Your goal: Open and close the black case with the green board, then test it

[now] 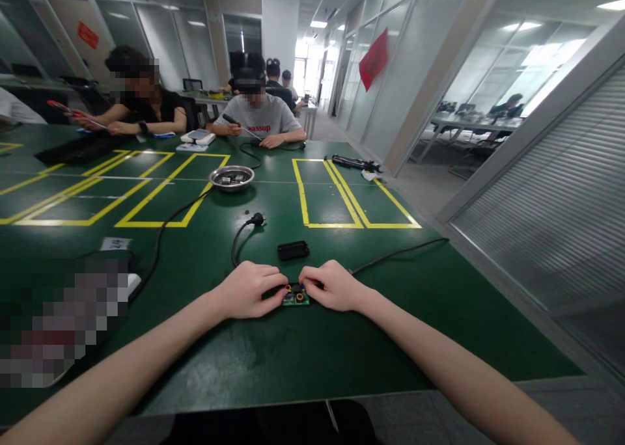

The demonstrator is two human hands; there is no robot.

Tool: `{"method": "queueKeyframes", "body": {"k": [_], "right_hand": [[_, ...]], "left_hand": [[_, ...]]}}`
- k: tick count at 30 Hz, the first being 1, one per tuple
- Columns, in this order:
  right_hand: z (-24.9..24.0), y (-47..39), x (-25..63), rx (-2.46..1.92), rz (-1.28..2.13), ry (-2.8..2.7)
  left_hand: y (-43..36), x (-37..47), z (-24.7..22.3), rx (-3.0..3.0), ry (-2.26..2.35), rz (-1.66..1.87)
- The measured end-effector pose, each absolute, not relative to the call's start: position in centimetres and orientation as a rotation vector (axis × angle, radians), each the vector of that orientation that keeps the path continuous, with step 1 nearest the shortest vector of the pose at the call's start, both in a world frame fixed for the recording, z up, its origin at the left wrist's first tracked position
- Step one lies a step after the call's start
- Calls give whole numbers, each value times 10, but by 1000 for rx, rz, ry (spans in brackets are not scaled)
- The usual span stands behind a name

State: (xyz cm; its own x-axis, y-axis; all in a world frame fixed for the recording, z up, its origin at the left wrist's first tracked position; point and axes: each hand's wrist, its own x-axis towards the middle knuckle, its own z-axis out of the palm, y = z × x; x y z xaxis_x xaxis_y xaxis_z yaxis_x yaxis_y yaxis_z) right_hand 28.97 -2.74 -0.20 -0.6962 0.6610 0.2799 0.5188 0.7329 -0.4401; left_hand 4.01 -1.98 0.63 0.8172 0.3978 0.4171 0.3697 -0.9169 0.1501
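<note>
A small green circuit board (297, 298) with copper-coloured coils lies low over the green table in front of me. My left hand (254, 290) pinches its left end, and my right hand (336, 285) grips the right end, fingers curled. My fingers cover part of the board. Just beyond it sits an open black plastic casing (293, 250). Behind my left hand, a black power plug (257, 220) rests with its prongs to the right, and its cord runs back towards that hand. Another black cable (395, 255) stretches right from beside my right hand.
A metal bowl (232, 177) holding small metal parts stands farther back on the table (469, 315). Yellow tape rectangles (303, 198) mark the surface. Black parts (356, 164) lie at the back right. Two people sit across, one holding a screwdriver (234, 121). A blurred-out object (68, 321) lies left.
</note>
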Motion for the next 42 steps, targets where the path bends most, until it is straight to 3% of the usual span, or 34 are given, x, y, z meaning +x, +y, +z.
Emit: {"method": "queueKeyframes", "body": {"k": [32,42], "right_hand": [[-9,-11,296,-1262,295,-2325],[-2,-13,304,-1023,374,-2388]], "left_hand": [[-10,41,0,2793,961,758],[-11,41,-1,2766,921,815]]}}
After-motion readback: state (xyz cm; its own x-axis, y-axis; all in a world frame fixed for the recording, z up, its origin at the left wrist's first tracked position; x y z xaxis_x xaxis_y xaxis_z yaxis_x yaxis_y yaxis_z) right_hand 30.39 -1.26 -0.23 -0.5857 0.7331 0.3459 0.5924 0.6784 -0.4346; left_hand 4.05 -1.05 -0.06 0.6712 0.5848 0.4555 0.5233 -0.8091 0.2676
